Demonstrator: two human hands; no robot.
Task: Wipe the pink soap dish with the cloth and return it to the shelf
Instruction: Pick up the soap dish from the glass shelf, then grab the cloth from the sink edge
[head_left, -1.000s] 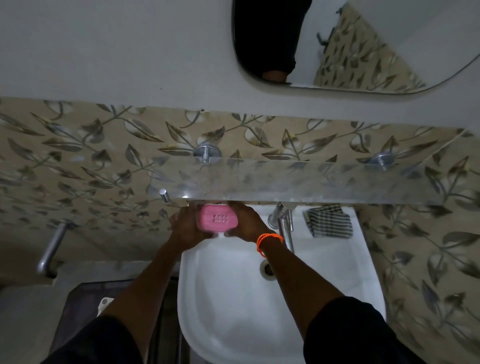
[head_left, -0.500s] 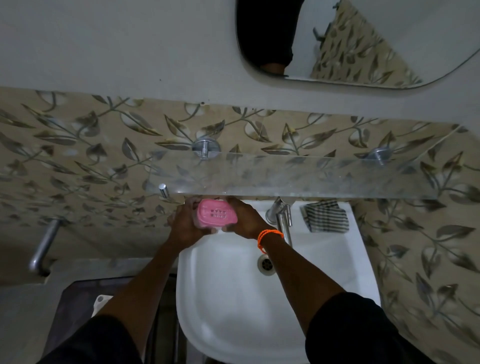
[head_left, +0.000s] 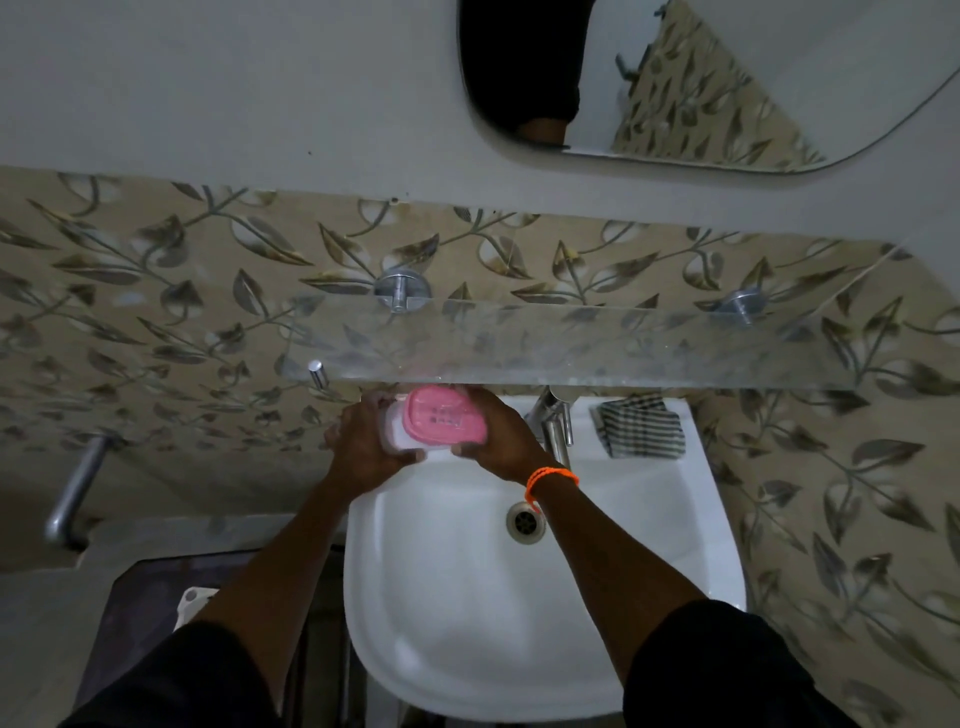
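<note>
At frame centre, both arms reach forward; the left hand (head_left: 363, 447) and right hand (head_left: 498, 441) grip the dish (head_left: 441, 418) from either side, just below the shelf (head_left: 623, 348).

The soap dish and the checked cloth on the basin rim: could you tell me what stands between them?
In the head view, the chrome tap stands between the pink soap dish and the checked cloth.

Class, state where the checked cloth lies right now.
In the head view, the checked cloth lies on the sink's back right corner, right of the tap, under the glass shelf.
</note>
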